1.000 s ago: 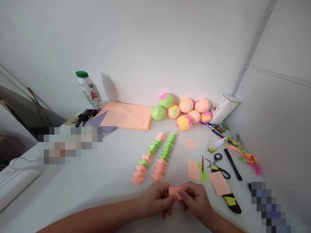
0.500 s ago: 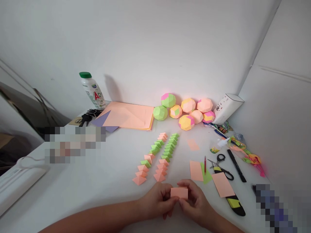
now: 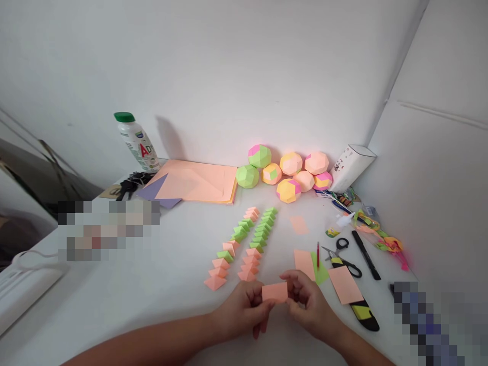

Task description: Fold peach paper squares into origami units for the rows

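Note:
A small peach piece of paper [image 3: 274,293], which looks folded, is held upright between my hands near the front of the table. My left hand [image 3: 246,311] pinches its left end, thumb across the lower edge. At the right end, my right hand [image 3: 311,307] grips the paper between thumb and curled fingers. Just beyond stand two rows of folded paper pieces: a left row [image 3: 229,248] in peach and green, and a right row [image 3: 263,238], green at the back and peach in front.
Flat peach paper [image 3: 346,285], scissors [image 3: 343,244], a utility knife [image 3: 365,316], a black pen [image 3: 366,255] and a glue bottle [image 3: 343,221] lie right. Faceted paper balls [image 3: 260,156] sit by the wall, beside stacked sheets [image 3: 194,180]. A white bottle [image 3: 139,145] stands back left.
The paper in my hands has tilted slightly, its right end raised. My right hand's fingers have opened a little and shifted around that end. The whole view has moved slightly.

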Demonstrator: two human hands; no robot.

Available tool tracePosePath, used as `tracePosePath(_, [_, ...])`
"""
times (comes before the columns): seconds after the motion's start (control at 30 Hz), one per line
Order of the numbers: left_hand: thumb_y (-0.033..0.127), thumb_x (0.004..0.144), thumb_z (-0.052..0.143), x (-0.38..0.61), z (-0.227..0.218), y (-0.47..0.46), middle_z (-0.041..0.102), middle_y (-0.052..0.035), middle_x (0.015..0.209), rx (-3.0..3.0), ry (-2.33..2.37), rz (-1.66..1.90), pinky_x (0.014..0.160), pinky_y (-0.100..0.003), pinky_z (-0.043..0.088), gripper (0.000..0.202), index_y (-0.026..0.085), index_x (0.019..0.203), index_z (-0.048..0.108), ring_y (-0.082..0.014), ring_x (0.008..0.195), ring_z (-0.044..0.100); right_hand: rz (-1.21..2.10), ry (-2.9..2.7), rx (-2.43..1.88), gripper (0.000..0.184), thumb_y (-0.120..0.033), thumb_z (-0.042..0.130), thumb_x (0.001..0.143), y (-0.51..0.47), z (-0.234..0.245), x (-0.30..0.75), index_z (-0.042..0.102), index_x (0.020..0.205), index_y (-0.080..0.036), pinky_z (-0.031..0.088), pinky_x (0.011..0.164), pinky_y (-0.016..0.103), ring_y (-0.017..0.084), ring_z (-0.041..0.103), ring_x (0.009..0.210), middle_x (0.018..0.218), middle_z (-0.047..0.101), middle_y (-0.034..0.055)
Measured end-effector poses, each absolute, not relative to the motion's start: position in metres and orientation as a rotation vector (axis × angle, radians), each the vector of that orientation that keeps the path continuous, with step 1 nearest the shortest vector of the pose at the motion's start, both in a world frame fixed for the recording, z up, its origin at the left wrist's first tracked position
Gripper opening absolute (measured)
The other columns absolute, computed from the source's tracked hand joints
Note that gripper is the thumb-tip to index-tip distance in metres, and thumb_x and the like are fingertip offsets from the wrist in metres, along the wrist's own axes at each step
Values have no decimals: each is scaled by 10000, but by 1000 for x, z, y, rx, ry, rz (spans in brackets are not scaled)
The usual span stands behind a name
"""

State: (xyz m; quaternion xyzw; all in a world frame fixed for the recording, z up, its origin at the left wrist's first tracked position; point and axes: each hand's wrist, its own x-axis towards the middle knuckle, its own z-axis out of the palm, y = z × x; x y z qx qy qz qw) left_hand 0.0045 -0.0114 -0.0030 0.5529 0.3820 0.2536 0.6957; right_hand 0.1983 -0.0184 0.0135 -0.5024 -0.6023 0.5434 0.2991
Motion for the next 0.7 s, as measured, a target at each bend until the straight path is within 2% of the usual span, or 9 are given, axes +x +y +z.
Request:
tracePosePath(0.1, [481,809,541,3,-4,-10,578,26,447,1218,829,566,387,-179,339,378,185,601,431,-78,342,479,1442,-1558,-1303,308,-133,577,716,-17,15,197,540,1019,-174,380,567,214,106,458,629,692,467,-28])
tracePosePath(0.23, [496,827,521,3,-2,-9,580,17,465,1224,798,556,394,-181,348,383,167,634,494,-78,349,481,1590,-1459,-1229,325,-313,620,777,-18,13,193,518,1051,-174,386,500,206,95,457,556,676,499,-28])
tracePosePath(0.33, [494,844,502,2,0,-9,596,6,503,1261,741,553,419,-189,377,381,146,705,573,-82,374,491,1720,-1455,-1171,326,-425,615,797,-20,14,190,538,961,-154,385,470,209,79,453,481,606,513,-39])
tracePosePath(0.43, [509,817,535,3,2,-10,589,11,493,1225,757,573,400,-186,373,374,153,704,546,-80,363,482,1721,-1444,-1177,346,-475,619,787,-20,17,189,554,862,-143,383,453,211,82,476,456,574,534,-31])
tracePosePath(0.7, [481,755,624,6,-6,-11,569,41,443,1063,839,625,350,-165,343,373,187,647,423,-66,321,456,1698,-1339,-1162,361,-473,659,760,-16,23,193,558,834,-134,386,405,200,73,467,400,535,534,-36])
